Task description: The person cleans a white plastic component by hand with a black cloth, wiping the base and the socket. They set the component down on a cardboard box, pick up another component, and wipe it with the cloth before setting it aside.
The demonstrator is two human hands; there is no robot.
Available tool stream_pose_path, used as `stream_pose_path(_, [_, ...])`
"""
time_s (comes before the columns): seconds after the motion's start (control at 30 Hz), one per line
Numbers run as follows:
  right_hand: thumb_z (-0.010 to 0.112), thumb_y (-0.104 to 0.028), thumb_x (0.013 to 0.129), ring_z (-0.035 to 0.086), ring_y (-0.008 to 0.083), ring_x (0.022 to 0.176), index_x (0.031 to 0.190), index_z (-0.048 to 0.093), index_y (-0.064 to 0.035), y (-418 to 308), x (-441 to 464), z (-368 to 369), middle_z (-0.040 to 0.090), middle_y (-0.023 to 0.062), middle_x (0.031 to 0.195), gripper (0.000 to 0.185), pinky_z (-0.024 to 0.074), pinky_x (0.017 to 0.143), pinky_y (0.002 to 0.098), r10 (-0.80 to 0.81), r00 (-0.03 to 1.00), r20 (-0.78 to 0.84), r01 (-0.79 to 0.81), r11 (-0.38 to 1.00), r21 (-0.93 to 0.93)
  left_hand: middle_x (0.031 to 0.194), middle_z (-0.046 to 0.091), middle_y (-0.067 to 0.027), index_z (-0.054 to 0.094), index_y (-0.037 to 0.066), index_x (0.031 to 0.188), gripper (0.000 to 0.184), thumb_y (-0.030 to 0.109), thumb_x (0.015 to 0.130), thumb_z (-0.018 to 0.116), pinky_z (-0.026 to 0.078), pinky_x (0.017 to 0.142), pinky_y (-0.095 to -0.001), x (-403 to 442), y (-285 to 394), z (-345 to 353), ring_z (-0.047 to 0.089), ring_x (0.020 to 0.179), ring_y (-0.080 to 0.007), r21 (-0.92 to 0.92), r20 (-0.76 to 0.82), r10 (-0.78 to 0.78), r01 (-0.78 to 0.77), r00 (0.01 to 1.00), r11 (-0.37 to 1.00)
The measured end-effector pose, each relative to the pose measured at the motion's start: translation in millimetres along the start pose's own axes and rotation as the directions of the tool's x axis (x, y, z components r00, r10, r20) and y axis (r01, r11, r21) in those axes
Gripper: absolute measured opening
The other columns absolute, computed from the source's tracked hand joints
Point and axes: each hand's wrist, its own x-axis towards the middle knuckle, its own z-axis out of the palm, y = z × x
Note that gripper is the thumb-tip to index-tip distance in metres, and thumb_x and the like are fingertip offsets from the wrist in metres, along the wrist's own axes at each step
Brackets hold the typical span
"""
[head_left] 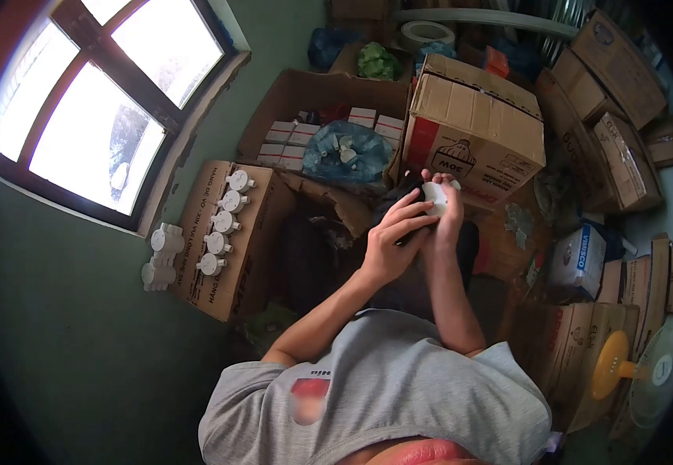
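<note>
Both of my hands meet in front of my lap, around a small white round piece (435,198). My right hand (446,213) has its fingers curled about the piece from the right. Against its near side rest the fingers of my left hand (395,236), bent and pressed to it. Black cloth (400,203) lies behind the hands on the left. A row of several white round fittings (227,222) stands on a closed cardboard box (245,267) to the left. More white fittings (167,239) are stacked at that box's left edge.
An open carton (268,97) holds small white boxes (281,132) and a blue plastic bag (342,155) of white parts. A large carton (480,128) stands just beyond my hands. More cartons (627,155) and a yellow fan (612,364) are at the right, a window (96,116) upper left.
</note>
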Motion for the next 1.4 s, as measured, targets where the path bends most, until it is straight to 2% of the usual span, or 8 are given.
stream_pose_path(0.2, [0.06,-0.009,0.103,0.061,0.0231,0.111,0.113,0.055,-0.0065,-17,10,-2,0.057,0.0041,0.104,0.011,0.0418,0.121,0.0662,0.057,0.998,0.0,-0.052,0.916,0.397,0.12,0.078,-0.0122,0.082,0.005,0.106,0.034,-0.013,0.078,0.076,0.06,0.103,-0.0431,-2,-5,-29,0.072,0.123,-0.0336,0.053,0.098,0.203,-0.209,0.974,0.976])
stream_pose_path(0.37, [0.057,-0.01,0.104,0.059,0.024,0.114,0.111,0.055,-0.0083,-11,5,1,0.055,0.0042,0.104,0.007,0.0411,0.122,0.0646,0.064,0.997,0.052,-0.078,0.922,0.378,0.125,0.075,-0.0135,0.078,0.003,0.115,0.044,-0.015,0.076,0.071,0.058,0.106,-0.0446,13,30,-38,0.072,0.121,-0.0311,-0.051,-0.025,0.211,-0.212,0.977,0.976])
stream_pose_path(0.47, [0.06,-0.012,0.102,0.061,0.0189,0.107,0.103,0.056,-0.0113,-3,-20,21,0.057,0.0005,0.099,0.004,0.0414,0.122,0.0593,0.272,0.928,0.253,-0.354,0.852,0.384,0.13,0.073,-0.0122,0.074,0.005,0.123,0.054,-0.009,0.071,0.075,0.05,0.116,-0.0509,24,22,-29,0.068,0.127,-0.031,0.088,0.145,0.389,-0.403,0.91,0.911])
stream_pose_path(0.73, [0.056,-0.011,0.104,0.06,0.0176,0.108,0.109,0.055,-0.0105,-6,-19,8,0.057,0.0002,0.102,0.006,0.0461,0.119,0.0546,0.235,0.961,0.144,-0.273,0.887,0.372,0.129,0.074,-0.0125,0.074,0.006,0.123,0.061,-0.012,0.065,0.079,0.056,0.11,-0.0469,16,-15,-24,0.07,0.126,-0.0327,0.13,0.172,0.459,-0.482,0.872,0.867])
stream_pose_path(1.03, [0.05,-0.012,0.104,0.062,0.0242,0.109,0.118,0.058,-0.0058,-8,-14,-19,0.059,0.0059,0.105,0.017,0.053,0.106,0.0483,0.119,0.992,0.034,-0.122,0.916,0.383,0.131,0.074,-0.0161,0.07,0.0,0.129,0.052,-0.019,0.081,0.062,0.054,0.107,-0.0386,-5,-24,-58,0.071,0.124,-0.0307,0.092,-0.2,-0.041,0.061,0.979,0.994])
stream_pose_path(1.07, [0.05,-0.012,0.105,0.065,0.0269,0.112,0.123,0.06,-0.0033,-12,-21,-6,0.064,0.0084,0.106,0.023,0.0536,0.105,0.05,0.113,0.992,0.048,-0.122,0.948,0.294,0.141,0.069,-0.0154,0.065,-0.001,0.138,0.049,-0.013,0.091,0.056,0.046,0.115,-0.0375,-6,-16,-55,0.064,0.133,-0.0262,-0.289,-0.212,-0.385,0.319,0.898,0.903])
stream_pose_path(1.17, [0.05,-0.013,0.105,0.069,0.0284,0.115,0.126,0.06,-0.0015,-7,-37,26,0.068,0.0122,0.103,0.026,0.0537,0.106,0.0546,0.01,0.997,0.077,0.002,0.989,-0.15,0.153,0.06,-0.0154,0.06,-0.002,0.144,0.047,-0.006,0.098,0.052,0.037,0.122,-0.039,-5,-5,-36,0.053,0.145,-0.0251,-0.609,-0.036,-0.44,0.329,0.897,0.722])
stream_pose_path(1.4, [0.053,0.0,0.101,0.069,0.0305,0.107,0.117,0.063,0.0018,-4,-15,1,0.067,0.0147,0.101,0.019,0.0515,0.112,0.0668,-0.186,0.977,0.101,0.176,0.979,0.101,0.155,0.059,-0.0169,0.061,0.0,0.145,0.049,-0.005,0.098,0.055,0.035,0.124,-0.0386,-26,22,-38,0.05,0.149,-0.0254,-0.345,0.086,-0.369,0.375,0.926,0.861])
